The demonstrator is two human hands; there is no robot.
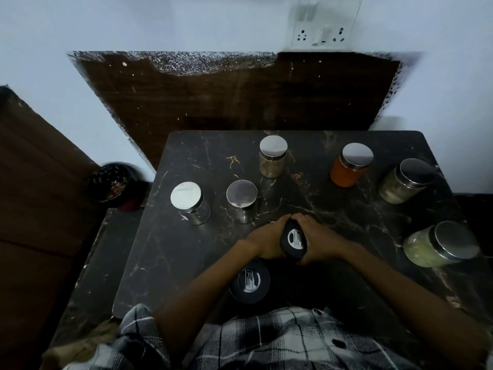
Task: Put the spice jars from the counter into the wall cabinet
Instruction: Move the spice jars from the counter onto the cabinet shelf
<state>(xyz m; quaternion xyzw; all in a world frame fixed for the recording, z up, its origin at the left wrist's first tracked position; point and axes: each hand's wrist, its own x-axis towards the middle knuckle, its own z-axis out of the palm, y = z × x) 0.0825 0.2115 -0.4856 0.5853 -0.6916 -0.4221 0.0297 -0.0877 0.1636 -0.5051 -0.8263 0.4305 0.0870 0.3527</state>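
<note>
Both of my hands wrap around a black-lidded jar [293, 240] at the middle of the dark marble counter [186, 249]: my left hand [266, 239] grips its left side and my right hand [317, 240] its right. A second black-lidded jar [249, 281] stands just below, near my left forearm. Several steel-lidded glass jars stand around: two at the left [186, 198] [242, 197], one with beige spice at the back [273, 153], an orange one [352, 164], and two pale ones at the right [410, 180] [442, 243].
The brown underside of a wall cabinet [240, 102] hangs above the counter's far edge. A wall socket panel [320, 36] is at the top right. A dark bowl [114, 182] sits off the counter's left edge, beside a brown surface [32, 209].
</note>
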